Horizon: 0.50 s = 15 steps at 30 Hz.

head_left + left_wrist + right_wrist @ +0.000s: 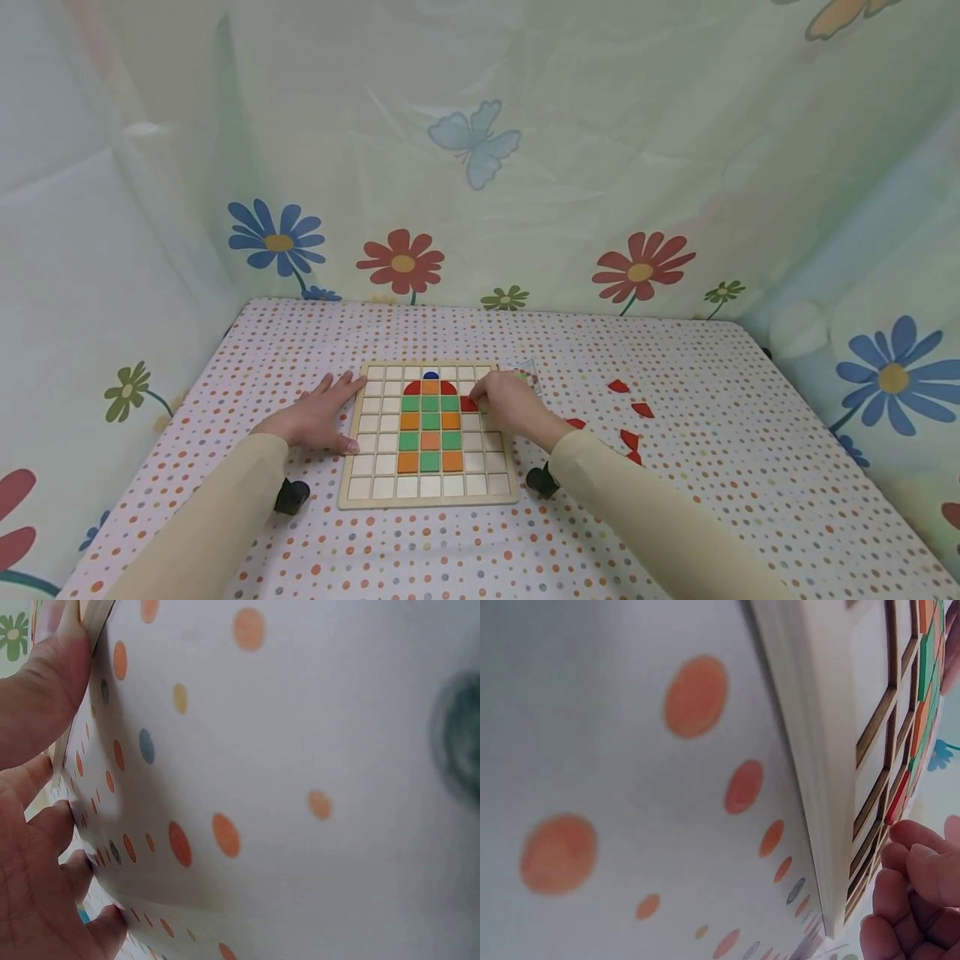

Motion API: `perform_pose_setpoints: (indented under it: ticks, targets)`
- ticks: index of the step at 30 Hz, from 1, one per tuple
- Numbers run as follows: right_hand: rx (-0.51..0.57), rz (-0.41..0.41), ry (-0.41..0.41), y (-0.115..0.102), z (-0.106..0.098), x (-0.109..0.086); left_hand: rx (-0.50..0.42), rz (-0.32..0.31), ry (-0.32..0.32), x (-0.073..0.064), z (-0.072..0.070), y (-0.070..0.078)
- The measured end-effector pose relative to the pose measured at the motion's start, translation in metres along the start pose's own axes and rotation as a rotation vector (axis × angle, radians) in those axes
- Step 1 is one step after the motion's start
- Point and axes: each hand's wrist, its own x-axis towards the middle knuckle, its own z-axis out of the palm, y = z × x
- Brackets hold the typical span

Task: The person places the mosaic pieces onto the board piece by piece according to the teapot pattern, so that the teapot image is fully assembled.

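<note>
A wooden grid board [427, 492] lies on the table, with green and orange square tiles, red curved pieces [412, 388] and a blue half-round piece [431, 376] set in its cells. My left hand [315, 417] is spread beside the board, thumb and a fingertip touching its left edge; the left wrist view shows the thumb [45, 697] against the rim. Over the right columns, my right hand [513, 404] has curled fingers, with fingertips at a red piece [468, 404] in a cell beside the green tiles. That red piece [898, 796] is partly hidden by the hand.
Several loose red fan-shaped pieces [630, 439] lie on the dotted tablecloth [675, 358] right of the board, one partly behind the right wrist. A printed card [532, 372] sits behind the right hand. A flowered curtain [480, 217] hangs behind and at both sides.
</note>
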Motion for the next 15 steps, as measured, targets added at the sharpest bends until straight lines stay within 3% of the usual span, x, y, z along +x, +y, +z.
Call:
perform_pose_setpoints:
  ticks: [8, 15]
  targets:
    - [0.018, 0.028, 0.004, 0.010, -0.008, -0.012, -0.014, -0.001, -0.001, -0.002, 0.001, 0.000]
    - [0.010, 0.004, 0.063, 0.043, -0.031, -0.036, -0.008, -0.004, 0.008, -0.002, 0.000, 0.001]
